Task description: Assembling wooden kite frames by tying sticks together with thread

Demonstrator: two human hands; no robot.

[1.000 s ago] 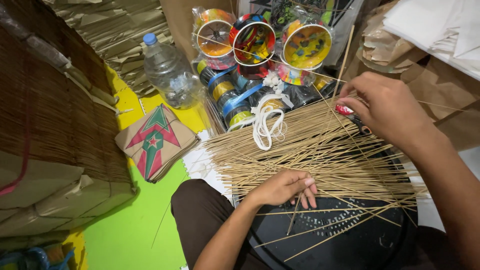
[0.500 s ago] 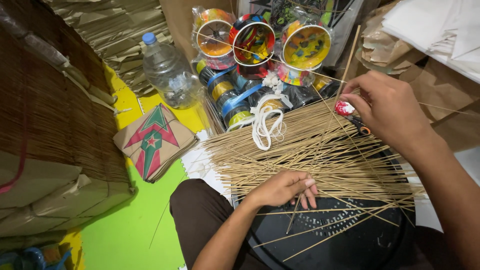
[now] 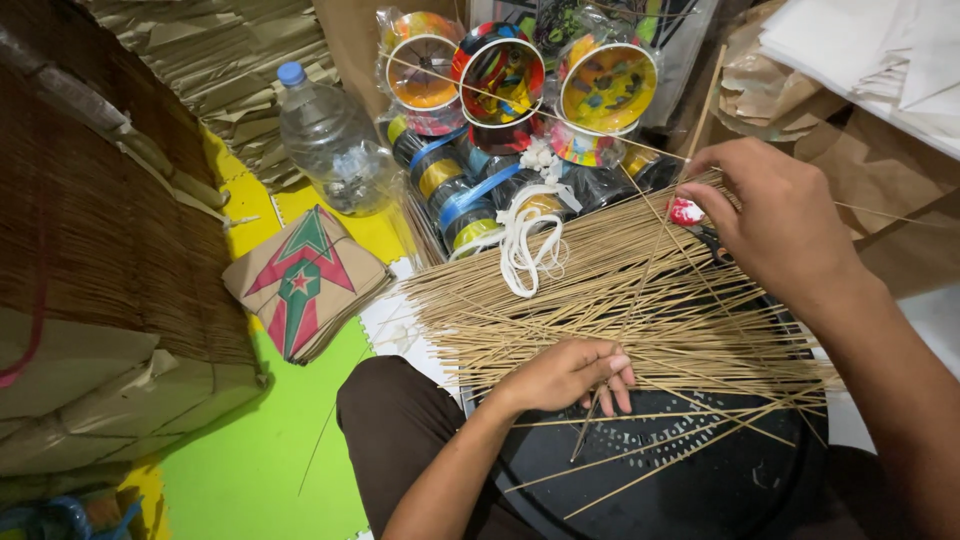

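Note:
A loose pile of thin bamboo sticks point(image 3: 600, 290) lies across my lap and over a round black perforated tray point(image 3: 700, 480). My left hand point(image 3: 565, 375) rests on the near edge of the pile, fingers pinched on the lower part of one thin stick. My right hand point(image 3: 780, 225) is over the far right of the pile. Its fingertips hold the same stick higher up, so the stick tilts up and away. Dark scissors point(image 3: 712, 242) and a small red-and-white thing point(image 3: 685, 211) sit under the right thumb.
A coil of white string point(image 3: 525, 245) lies on the pile's far side. Behind it stand colourful thread reels point(image 3: 500, 75). A plastic bottle point(image 3: 330, 145) and a folded stack of paper kites point(image 3: 300, 280) sit on the yellow-green mat point(image 3: 260, 450). Brown paper bundles point(image 3: 100, 260) are on the left.
My right hand has lifted slightly and raised one stick out of the pile, now tilted upward. My left hand stays in place on the near edge.

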